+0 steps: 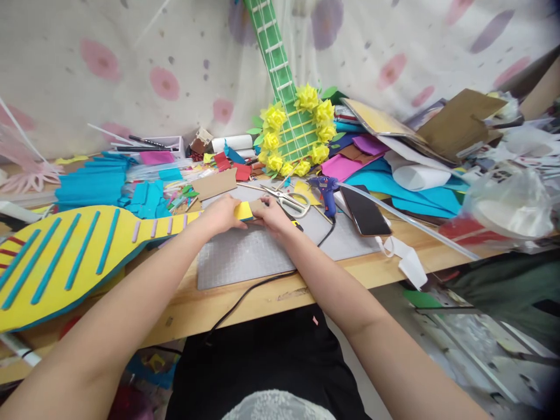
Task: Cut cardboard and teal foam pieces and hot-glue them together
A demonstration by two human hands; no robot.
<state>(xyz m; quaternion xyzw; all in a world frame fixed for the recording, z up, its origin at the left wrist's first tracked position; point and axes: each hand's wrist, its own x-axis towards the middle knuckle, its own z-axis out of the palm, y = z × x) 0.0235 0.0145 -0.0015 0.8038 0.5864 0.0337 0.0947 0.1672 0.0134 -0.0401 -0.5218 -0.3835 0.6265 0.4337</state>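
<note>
A yellow craft guitar with blue and lilac strips across it and a blue edge lies along the left of the table. My left hand is closed around its neck near the far end. Beyond that hand a yellow piece shows, followed by a bare brown cardboard tip. My right hand pinches this tip; its fingertips are partly hidden. Just past the right hand are scissors and a blue glue gun with a black cord. Under both hands is a grey mat.
A green craft guitar ringed with yellow paper flowers leans against the curtain. Blue felt and scraps crowd the back left. A phone, paper stacks and a plastic bag lie right. The cord crosses the table's front edge.
</note>
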